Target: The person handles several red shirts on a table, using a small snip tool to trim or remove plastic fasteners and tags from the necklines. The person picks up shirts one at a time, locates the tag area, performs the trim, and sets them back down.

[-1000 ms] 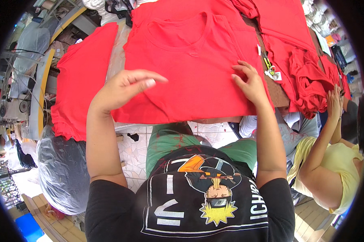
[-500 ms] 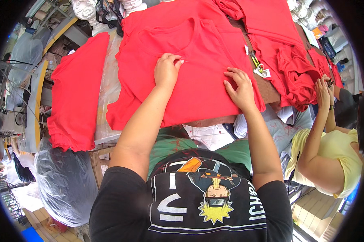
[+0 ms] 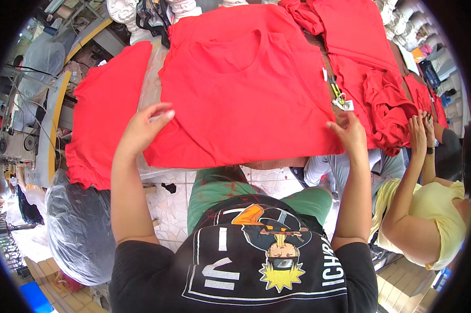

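Observation:
A red round-necked T-shirt (image 3: 256, 115) lies spread over the table before me, its neckline at the far side. My left hand (image 3: 145, 128) hovers by the shirt's left edge, fingers loosely bent and thumb apart, with nothing in it. At the right edge is my right hand (image 3: 351, 134), thumb spread from the fingers and also holding nothing; whether it touches the cloth I cannot tell. Just beyond that hand lies a pair of yellow-and-black thread snips (image 3: 338, 95) beside a small white tag.
Another red garment (image 3: 107, 109) hangs over the left table edge. Crumpled red cloth (image 3: 384, 104) is heaped at right, by a person in a yellow top (image 3: 426, 219) whose hands work there. A plastic-wrapped bundle (image 3: 81, 235) stands at lower left; white rolls line the far side.
My left hand has left the cloth below the neckline and moved left and nearer to me. My right hand has shifted right to the shirt's edge. The shirt front looks smoother.

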`<control>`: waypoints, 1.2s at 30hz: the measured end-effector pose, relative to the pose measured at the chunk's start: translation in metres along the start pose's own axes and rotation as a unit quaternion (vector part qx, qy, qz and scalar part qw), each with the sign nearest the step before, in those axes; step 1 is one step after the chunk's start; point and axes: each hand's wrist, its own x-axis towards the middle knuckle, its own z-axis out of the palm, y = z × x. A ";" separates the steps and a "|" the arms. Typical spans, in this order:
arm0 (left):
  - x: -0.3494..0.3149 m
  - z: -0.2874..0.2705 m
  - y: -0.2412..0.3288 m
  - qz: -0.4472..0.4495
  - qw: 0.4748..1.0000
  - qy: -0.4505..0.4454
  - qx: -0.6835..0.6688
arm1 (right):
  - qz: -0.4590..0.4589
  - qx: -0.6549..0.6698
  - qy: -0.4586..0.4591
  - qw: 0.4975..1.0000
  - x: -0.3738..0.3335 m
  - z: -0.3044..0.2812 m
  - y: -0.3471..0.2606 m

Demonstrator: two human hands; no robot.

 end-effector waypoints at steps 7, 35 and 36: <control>-0.007 0.041 -0.027 -0.139 0.952 0.072 0.262 | 0.092 -0.058 -0.212 0.971 -0.011 -0.010 -0.001; -0.163 -0.109 -0.075 0.034 0.702 0.578 -0.415 | -0.253 0.532 -0.387 0.709 0.114 0.014 -0.359; -0.165 -0.090 -0.102 -0.011 0.730 0.557 -0.395 | -0.275 0.446 -0.359 0.773 0.115 0.012 -0.347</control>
